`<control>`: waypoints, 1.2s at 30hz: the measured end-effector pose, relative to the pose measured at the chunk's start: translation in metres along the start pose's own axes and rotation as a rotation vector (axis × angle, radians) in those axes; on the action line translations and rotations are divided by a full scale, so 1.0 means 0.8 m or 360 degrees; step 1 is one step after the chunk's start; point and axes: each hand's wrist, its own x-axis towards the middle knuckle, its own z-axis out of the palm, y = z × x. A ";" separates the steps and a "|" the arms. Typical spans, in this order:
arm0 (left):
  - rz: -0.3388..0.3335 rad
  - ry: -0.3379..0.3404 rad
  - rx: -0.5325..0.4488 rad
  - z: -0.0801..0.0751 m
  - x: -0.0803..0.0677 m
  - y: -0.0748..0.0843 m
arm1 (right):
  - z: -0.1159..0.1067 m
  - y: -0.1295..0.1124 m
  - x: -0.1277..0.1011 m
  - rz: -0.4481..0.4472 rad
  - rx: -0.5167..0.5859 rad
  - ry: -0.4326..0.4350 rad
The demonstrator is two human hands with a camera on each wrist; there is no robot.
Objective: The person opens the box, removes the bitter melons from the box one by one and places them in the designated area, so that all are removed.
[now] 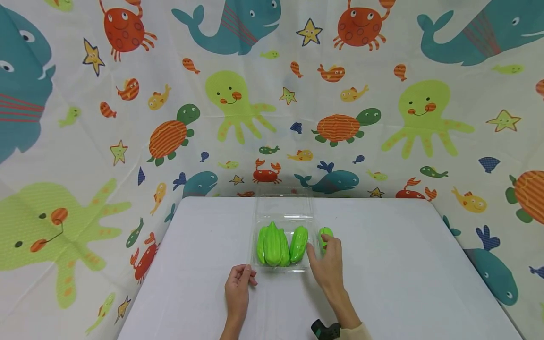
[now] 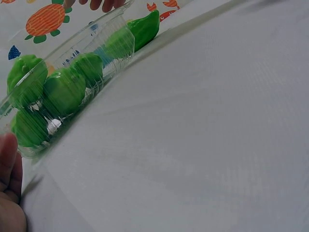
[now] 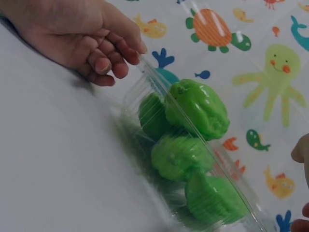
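Note:
A clear plastic box (image 1: 280,270), its lid raised at the back, holds several bright green toy peppers (image 1: 273,243), ribbed and glossy. One lies apart at the box's right (image 1: 299,243). My left hand (image 1: 239,285) is at the front left corner; in the right wrist view that left hand (image 3: 91,43) has thumb and forefinger pinched at the rim. Outside the box, to its right, lies another green toy pepper (image 1: 326,231). My right hand (image 1: 329,267) reaches over it, thumb spread from the fingers. The left wrist view shows right-hand fingertips (image 2: 95,4) above this loose pepper (image 2: 145,30).
The clear lid (image 1: 284,205) stands tilted back at the far edge of the white table (image 1: 403,269). Behind and at both sides hangs a cloth (image 1: 272,127) printed with sea animals. A dark wrist camera (image 1: 326,329) sits on the right wrist.

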 end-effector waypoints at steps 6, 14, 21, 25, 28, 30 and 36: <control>0.0017 0.0000 0.0013 0.001 0.000 -0.001 | 0.006 -0.006 -0.004 -0.0105 0.0033 0.0030; -0.0001 -0.0004 0.0014 0.001 0.000 0.000 | 0.014 -0.017 -0.012 -0.0120 0.0061 0.0004; -0.0010 -0.0012 0.0019 0.001 -0.001 0.001 | 0.024 -0.023 -0.019 -0.0153 0.0070 -0.0075; -0.0021 -0.0010 0.0039 0.000 -0.001 0.000 | 0.030 -0.025 -0.023 -0.0159 0.0069 -0.0108; -0.0019 -0.0009 0.0051 0.000 0.000 0.000 | 0.035 -0.025 -0.026 -0.0181 0.0057 -0.0108; -0.0019 -0.0008 0.0050 0.001 0.000 0.000 | 0.038 -0.025 -0.027 -0.0187 0.0054 -0.0111; -0.0021 -0.0001 0.0048 0.001 -0.002 0.001 | 0.044 -0.029 -0.033 -0.0169 0.0074 -0.0175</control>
